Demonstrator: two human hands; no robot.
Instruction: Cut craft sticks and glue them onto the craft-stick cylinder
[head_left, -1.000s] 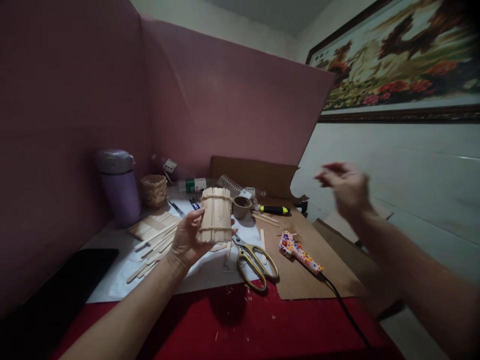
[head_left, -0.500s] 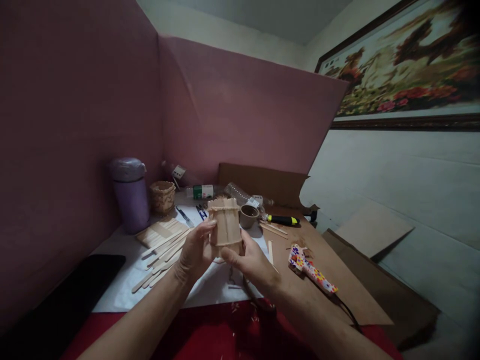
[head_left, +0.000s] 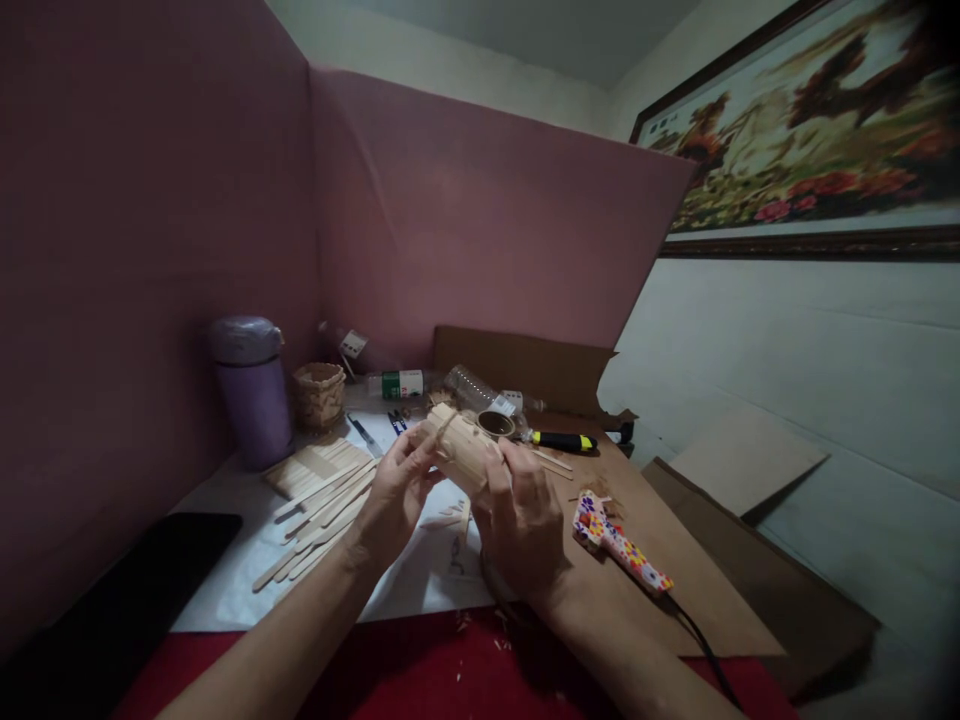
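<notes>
Between both hands I hold a small cup-shaped holder made of craft sticks, tilted to the left, with a strand of twine around its end. My left hand grips the twine-bound end, thumb on top. My right hand wraps round the other end, its fingers covering that part. Just behind the holder stands a small round cup. Loose craft sticks lie spread to the left of my left hand. A flower-patterned glue gun rests on the cardboard to the right of my right hand.
A purple tumbler and a woven basket stand at the back left. Clear plastic bottles lie at the back. A black-and-yellow utility knife rests on the cardboard sheet. A black slab lies front left.
The holder has turned from nearly upright to tilted left. My right hand has moved from beneath it to grip its right end from above.
</notes>
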